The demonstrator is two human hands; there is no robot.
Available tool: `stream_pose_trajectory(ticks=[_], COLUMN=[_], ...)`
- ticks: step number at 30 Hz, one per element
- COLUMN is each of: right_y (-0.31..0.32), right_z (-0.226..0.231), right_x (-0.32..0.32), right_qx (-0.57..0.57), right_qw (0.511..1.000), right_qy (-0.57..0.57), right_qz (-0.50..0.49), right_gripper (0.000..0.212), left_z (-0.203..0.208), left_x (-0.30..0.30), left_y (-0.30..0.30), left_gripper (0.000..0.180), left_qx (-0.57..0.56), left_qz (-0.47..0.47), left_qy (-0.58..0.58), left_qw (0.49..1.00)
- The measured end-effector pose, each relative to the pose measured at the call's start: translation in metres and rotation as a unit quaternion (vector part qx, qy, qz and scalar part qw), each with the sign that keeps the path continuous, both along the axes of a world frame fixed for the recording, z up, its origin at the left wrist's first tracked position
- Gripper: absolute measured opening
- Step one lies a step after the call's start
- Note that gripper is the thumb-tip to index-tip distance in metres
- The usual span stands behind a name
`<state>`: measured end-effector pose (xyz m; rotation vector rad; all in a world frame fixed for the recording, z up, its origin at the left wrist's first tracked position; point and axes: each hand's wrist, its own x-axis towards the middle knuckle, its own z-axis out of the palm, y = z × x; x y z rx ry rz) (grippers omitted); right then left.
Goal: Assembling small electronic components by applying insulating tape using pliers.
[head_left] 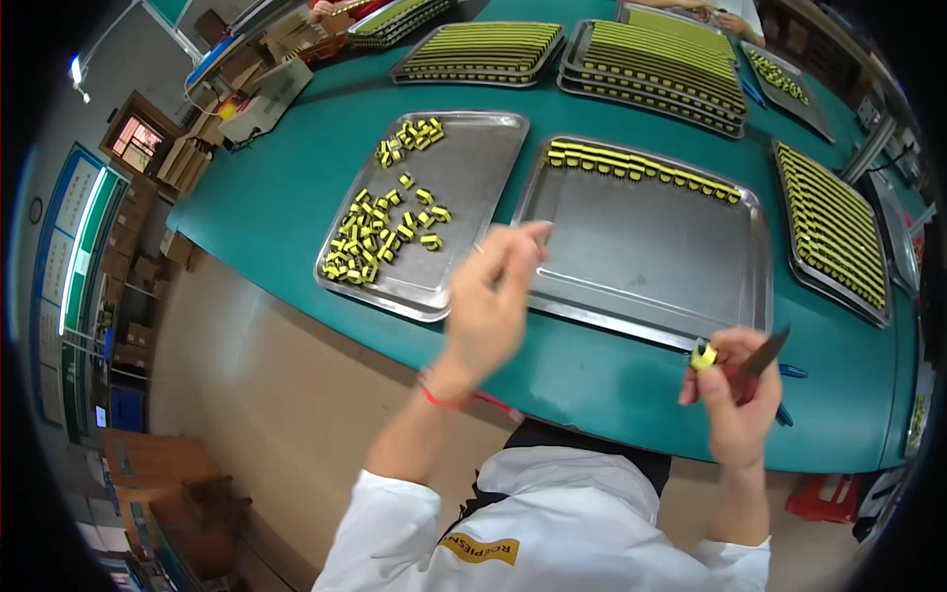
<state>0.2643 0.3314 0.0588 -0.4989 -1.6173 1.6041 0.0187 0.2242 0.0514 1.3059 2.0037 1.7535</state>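
The right grip (735, 385) pinches a small yellow-and-black coil component (703, 356) and also carries a dark pointed blade (765, 352). The left grip (493, 291), fingertips drawn together, hovers where two metal trays come close; its contents cannot be made out. On the green tabletop (266, 207), loose components (365, 232) lie scattered in the left tray (459, 187), and a row of components (641, 170) lines the middle tray's (641, 261) far edge.

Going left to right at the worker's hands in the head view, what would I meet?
Bare left hand, yellow-and-black block pinched in bare right hand, dark pointed metal blade, blue tool handles.
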Motion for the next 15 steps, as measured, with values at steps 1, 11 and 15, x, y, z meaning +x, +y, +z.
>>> stream_pose_trajectory(ticks=[1, 11, 15], right_y=[0.015, 0.16, 0.181], right_z=[0.004, -0.013, -0.033], right_x=[0.003, -0.074, -0.12], right_qx=[-0.013, 0.295, 0.356], right_qw=[0.999, 0.869, 0.816], right_qy=[-0.029, -0.397, -0.455], right_qz=[0.016, 0.008, -0.02], right_gripper=[0.026, 0.028, 0.024], left_z=[0.003, -0.006, -0.019], left_x=[-0.031, -0.211, -0.223], left_y=[0.004, 0.003, -0.007], left_gripper=[0.028, 0.027, 0.024], left_qx=[-0.018, -0.463, -0.386], left_qz=[0.037, 0.07, 0.043], left_qy=[0.063, 0.147, 0.221], left_qw=[0.997, 0.871, 0.895])
